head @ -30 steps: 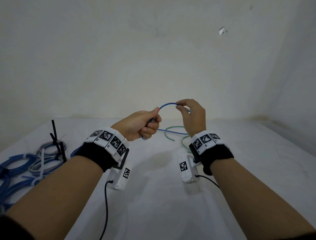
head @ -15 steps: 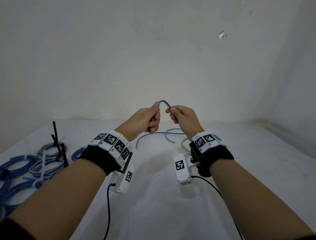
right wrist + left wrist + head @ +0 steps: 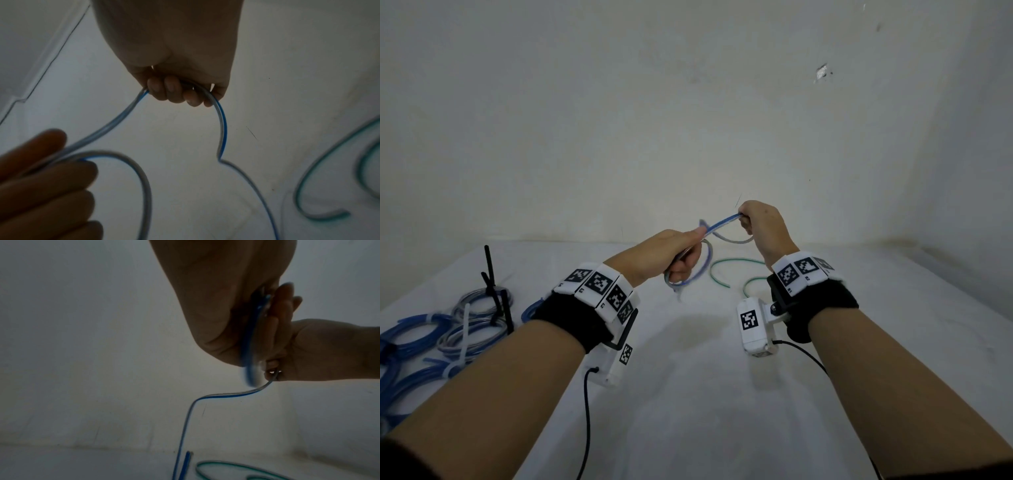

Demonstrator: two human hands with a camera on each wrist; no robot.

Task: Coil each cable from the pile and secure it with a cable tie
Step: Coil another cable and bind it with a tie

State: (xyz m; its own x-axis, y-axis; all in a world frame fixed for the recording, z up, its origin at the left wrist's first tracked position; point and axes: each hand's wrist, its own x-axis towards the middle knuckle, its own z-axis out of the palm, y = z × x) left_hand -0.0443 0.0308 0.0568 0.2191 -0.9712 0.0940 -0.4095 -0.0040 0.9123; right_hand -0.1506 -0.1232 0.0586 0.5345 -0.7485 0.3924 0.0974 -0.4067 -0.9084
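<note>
Above the table (image 3: 688,394), our left hand (image 3: 671,253) grips the blue cable's (image 3: 722,221) first loop; our right hand (image 3: 763,226), just beside it and higher, pinches the span running between them, slack trailing down.

Blue cable (image 3: 249,331) is gripped by left hand (image 3: 236,296) | right hand (image 3: 320,352) adjacent | green cable (image 3: 236,466) laid below
</note>
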